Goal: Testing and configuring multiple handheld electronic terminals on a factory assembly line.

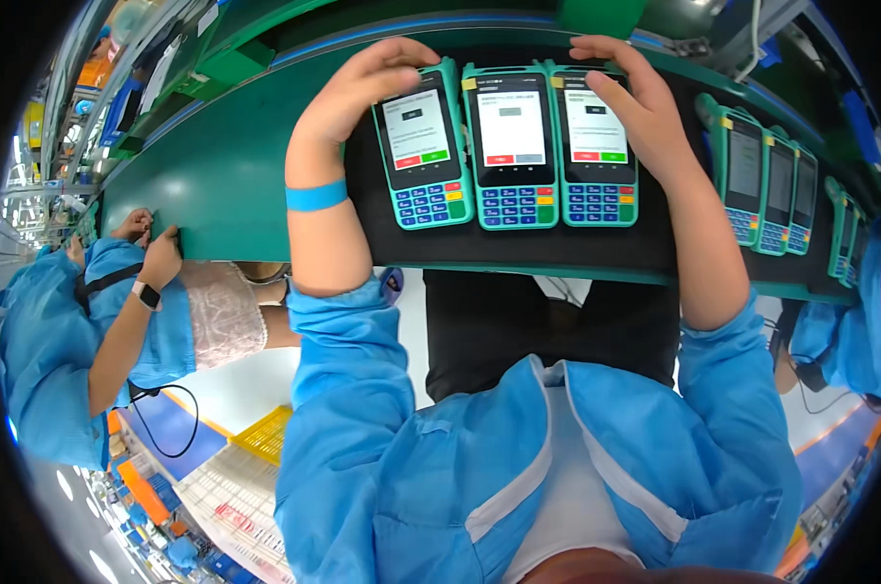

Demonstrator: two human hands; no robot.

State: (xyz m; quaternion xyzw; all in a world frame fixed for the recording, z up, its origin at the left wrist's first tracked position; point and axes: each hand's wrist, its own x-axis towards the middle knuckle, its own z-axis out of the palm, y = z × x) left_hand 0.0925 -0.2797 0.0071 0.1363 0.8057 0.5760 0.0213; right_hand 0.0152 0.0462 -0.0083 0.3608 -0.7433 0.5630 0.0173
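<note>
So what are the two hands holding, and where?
Nothing is lifted. The left hand grips the top corner of the left teal card terminal; the right hand rests on the right one.

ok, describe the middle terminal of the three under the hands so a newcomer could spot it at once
Start at the green workbench and find the black mat on it, where three teal handheld payment terminals lie side by side between the left hand and right hand. The middle terminal is the one neither hand covers. Its screen shows a red and a grey button, while both neighbours show red and green.
</note>
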